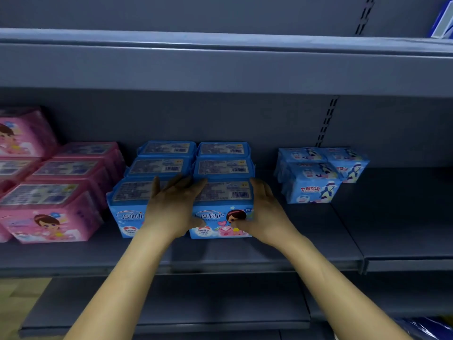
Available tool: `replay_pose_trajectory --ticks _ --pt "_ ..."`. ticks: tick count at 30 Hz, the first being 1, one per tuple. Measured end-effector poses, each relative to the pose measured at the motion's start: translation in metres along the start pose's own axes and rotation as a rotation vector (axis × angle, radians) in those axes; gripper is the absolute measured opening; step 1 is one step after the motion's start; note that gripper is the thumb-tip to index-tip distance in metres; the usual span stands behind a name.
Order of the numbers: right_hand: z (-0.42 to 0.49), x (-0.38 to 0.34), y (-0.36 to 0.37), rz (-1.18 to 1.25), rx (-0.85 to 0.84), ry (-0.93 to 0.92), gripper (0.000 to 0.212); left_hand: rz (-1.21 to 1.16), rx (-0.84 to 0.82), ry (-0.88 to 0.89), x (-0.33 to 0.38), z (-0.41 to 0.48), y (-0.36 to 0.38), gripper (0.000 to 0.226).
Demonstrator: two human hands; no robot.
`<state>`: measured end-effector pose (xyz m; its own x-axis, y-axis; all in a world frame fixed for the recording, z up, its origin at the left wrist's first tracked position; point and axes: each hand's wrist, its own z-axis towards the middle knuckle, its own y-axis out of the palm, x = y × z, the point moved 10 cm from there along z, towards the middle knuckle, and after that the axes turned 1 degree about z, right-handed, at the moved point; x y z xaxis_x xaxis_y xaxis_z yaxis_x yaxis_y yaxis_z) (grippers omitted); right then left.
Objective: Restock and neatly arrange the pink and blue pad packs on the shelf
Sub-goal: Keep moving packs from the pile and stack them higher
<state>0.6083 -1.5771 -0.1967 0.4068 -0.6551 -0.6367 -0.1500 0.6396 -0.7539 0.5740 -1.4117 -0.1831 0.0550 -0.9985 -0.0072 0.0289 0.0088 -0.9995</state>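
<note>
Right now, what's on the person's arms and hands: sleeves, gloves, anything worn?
Left hand and right hand are ungloved. No sleeve shows on either arm up to the bottom edge of the picture. No watch, ring, band or marking is visible.

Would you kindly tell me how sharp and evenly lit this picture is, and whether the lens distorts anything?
Head view: dim, bluish light without strong glare; the upper shelf edge bows slightly from wide-angle distortion; the pink packs at the left margin look soft and stretched; the front blue pack is sharpest, though its label print is unreadable.
</note>
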Motion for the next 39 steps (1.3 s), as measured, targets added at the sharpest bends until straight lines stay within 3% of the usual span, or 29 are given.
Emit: replay_pose_trajectory --ticks 13,16,19,22,39 --pt "0.006 0.004 0.001 0.069 0.002 0.052 0.096 0.0 0.03 0.03 0.002 0.005 -0.005 0.095" --pt "0.004 -0.005 0.002 -0.062 -0.007 0.01 0.099 0.022 0.053 0.05 0.005 0.002 -0.007 0.098" --pt "0.003 -0.028 0.008 -0.373 -0.063 -0.151 0.103 0.064 0.021 0.109 0.017 0.007 -0.003 0.108" --pt "0.008 -0.033 0.019 -0.583 -0.156 -0.184 0.103 0.079 -0.023 0.169 0.032 0.014 0.006 0.113" --pt "0.018 -0.035 0.024 -0.588 -0.106 -0.157 0.097 0.038 -0.003 0.16 0.036 0.021 0.01 0.111"
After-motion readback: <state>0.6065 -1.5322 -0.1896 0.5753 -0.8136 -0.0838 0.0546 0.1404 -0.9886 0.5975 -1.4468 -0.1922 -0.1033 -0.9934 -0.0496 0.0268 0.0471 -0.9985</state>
